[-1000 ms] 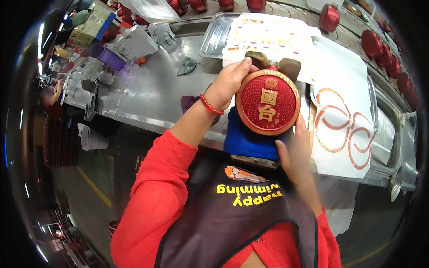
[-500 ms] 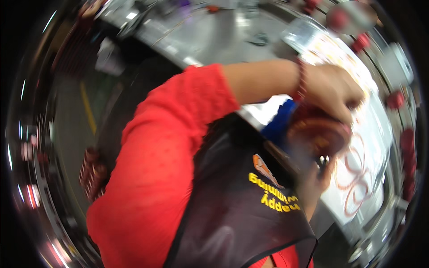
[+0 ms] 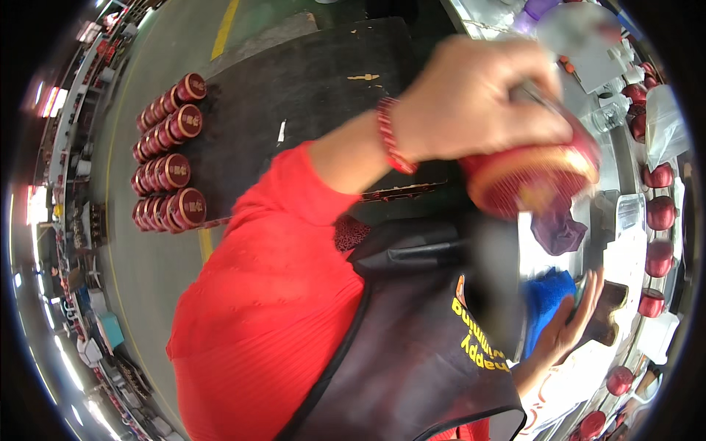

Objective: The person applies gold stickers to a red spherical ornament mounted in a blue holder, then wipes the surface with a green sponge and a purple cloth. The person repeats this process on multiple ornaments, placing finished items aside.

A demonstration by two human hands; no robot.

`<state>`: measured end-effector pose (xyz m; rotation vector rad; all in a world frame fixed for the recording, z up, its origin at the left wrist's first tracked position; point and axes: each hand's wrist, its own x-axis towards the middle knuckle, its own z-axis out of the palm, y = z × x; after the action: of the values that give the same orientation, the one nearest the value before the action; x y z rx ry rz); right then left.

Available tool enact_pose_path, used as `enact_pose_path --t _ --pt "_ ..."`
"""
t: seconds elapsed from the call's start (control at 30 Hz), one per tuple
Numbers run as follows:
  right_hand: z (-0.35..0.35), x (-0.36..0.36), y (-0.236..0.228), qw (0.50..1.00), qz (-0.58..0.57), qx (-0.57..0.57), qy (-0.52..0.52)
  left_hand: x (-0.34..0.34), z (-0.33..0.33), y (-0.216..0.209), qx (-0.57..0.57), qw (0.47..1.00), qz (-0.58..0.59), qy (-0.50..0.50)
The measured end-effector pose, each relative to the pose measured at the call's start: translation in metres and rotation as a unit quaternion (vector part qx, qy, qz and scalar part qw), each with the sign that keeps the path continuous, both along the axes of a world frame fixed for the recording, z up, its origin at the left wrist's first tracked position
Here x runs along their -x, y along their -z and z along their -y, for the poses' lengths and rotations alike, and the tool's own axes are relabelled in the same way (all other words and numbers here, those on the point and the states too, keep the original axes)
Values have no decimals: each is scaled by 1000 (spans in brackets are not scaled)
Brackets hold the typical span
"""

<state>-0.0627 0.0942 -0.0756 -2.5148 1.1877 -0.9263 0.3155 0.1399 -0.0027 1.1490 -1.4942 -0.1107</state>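
My left hand (image 3: 493, 99), with a red braided band at its wrist, is closed around the top of a red, rounded, drum-shaped piece with a gold rim (image 3: 533, 176). Motion blurs the piece; its ribbed round face tilts down toward me, and I cannot make out its exact kind. A dark grey strip shows between the fingers. Lower right, my right hand (image 3: 570, 327) is apart from the piece, fingers stretched out and nothing in them. Beside it lies a blue cloth (image 3: 546, 298). A dark purple cloth (image 3: 557, 229) lies just under the held piece.
To the left stands a dark table (image 3: 316, 95) with rows of red gold-rimmed drum-shaped pieces (image 3: 176, 125) at its far-left edge. More red rounded pieces (image 3: 660, 213) line the right side. A clear plastic bag (image 3: 665, 125) and a bottle (image 3: 609, 116) are at upper right.
The view has swung left, bringing in the dark table and its rows of red pieces. My left hand has raised the red piece up and leftward; my right hand has come away from it and opened.
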Motion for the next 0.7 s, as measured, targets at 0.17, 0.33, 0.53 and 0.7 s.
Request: enact_pose_path --t 0.17,0.33,0.53,0.7 --pt "22 -42 11 998 33 -55 -29 -100 -7 38 -85 955 181 -218" --pt "23 -6 -6 989 25 -84 122 -141 6 40 -66 923 242 -293" --pt "23 -10 -10 985 -87 -80 128 -120 35 19 -26 997 -56 -47" --pt "52 -38 10 965 -233 -61 108 -44 97 10 -3 977 -174 120"
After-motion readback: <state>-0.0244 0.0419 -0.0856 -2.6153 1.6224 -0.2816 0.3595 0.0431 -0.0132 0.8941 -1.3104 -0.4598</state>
